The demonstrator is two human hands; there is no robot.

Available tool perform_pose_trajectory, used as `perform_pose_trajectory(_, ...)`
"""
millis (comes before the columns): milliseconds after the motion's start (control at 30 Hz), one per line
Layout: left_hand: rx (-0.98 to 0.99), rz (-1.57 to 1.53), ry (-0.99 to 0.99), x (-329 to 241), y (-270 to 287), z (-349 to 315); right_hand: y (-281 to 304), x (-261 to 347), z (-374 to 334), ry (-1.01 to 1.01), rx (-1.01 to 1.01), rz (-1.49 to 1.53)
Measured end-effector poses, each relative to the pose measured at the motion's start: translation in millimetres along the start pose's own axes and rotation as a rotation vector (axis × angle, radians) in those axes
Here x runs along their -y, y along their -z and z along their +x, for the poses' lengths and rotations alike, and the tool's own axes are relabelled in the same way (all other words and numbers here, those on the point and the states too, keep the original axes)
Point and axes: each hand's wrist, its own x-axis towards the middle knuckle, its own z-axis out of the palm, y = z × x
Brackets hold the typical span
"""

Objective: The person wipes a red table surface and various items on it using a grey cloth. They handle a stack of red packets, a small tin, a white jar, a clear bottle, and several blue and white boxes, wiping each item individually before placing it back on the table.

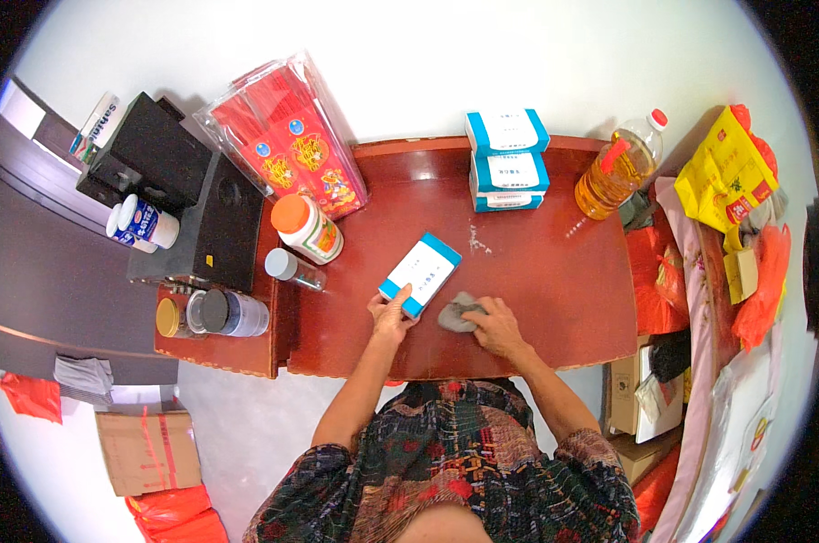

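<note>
My left hand grips a white and blue box by its near left corner, holding it tilted over the red-brown desk. To its right, my right hand presses on a crumpled grey cloth on the desk top, its fingers curled over the cloth's edge. Beyond my hands, several similar blue and white boxes are stacked against the back edge. Whitish marks show on the wood in front of that stack.
Back right stands an oil bottle with a red cap. An orange-lidded white jar, a small clear jar and red packets in plastic occupy the left. Several lidded jars stand near black speakers. A yellow bag hangs right.
</note>
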Motion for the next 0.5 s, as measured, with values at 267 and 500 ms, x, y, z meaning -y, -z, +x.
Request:
perform_pose_trajectory(267, -0.113, 0.01, -0.031, -38.9, -23.1, 55.1, 4.2, -29.8, 14.3, -0.295, -0.159, -0.027)
perform_pose_trajectory(500, -0.062, 0.006, -0.136, -62.5, -30.0, 104.3, -9.5, -30.3, 27.5, -0.205, -0.176, -0.2)
